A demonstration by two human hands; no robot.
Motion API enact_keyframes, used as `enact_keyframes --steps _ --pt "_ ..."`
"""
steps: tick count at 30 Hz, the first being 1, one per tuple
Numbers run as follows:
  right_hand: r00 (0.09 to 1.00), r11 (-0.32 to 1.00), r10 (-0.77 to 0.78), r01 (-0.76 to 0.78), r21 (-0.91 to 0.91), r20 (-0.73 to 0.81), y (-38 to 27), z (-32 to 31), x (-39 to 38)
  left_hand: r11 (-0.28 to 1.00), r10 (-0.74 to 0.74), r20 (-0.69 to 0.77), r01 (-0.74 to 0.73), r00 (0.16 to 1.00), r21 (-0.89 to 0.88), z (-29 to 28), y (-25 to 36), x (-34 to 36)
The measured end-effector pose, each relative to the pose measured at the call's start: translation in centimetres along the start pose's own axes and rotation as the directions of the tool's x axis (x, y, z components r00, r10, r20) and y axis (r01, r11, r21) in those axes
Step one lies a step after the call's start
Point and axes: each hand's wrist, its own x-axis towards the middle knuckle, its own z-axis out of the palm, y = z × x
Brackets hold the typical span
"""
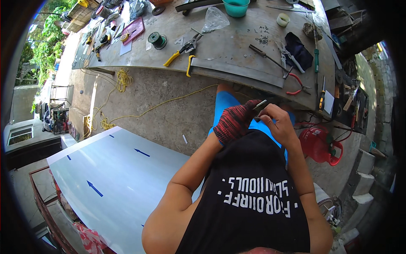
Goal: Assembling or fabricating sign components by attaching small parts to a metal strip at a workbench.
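My left hand (237, 122), in a red and black knitted glove, is closed in front of my lap. A small, narrow metal piece (260, 104) sticks out between its thumb and fingers. Close beside it, my bare right hand (275, 119) has its fingers bent in a pinch. A dark bit shows at those fingertips, too small to name. On the workbench (237, 46) ahead lie yellow-handled snips (182, 50), a long flat metal strip (237, 72) along the near edge, and red-handled pliers (299, 85).
A large pale sheet with blue arrows (122, 169) spreads at my left. Yellow cord (160, 104) trails over the floor. A red gas cylinder (315, 144) stands at my right. The bench also carries a wire spool (157, 40), a teal bowl (236, 7) and a screwdriver (322, 96).
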Motion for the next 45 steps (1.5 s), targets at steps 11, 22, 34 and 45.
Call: enact_keyframes --steps 11,22,34,45 --pt "0.996 0.992 0.083 -0.086 0.096 0.035 -0.7 1.1 2.1 0.996 0.082 -0.189 -0.086 0.979 -0.014 -1.0 -1.2 -0.2" --pt "0.967 0.996 0.087 -0.091 0.004 0.239 -0.7 2.4 6.9 0.991 -0.093 -0.228 0.069 0.969 -0.111 -2.9 -3.6 -0.4" --pt "0.919 0.992 0.058 -0.010 -0.123 0.390 -0.1 5.4 13.7 0.974 -0.213 -0.313 0.177 0.926 -0.140 -6.1 -7.6 -0.6" --pt "0.968 0.980 -0.060 0.011 -0.199 -0.242 8.8 3.5 37.3 0.941 -0.336 -0.413 0.282 0.846 -0.188 -9.2 -11.0 -2.5"
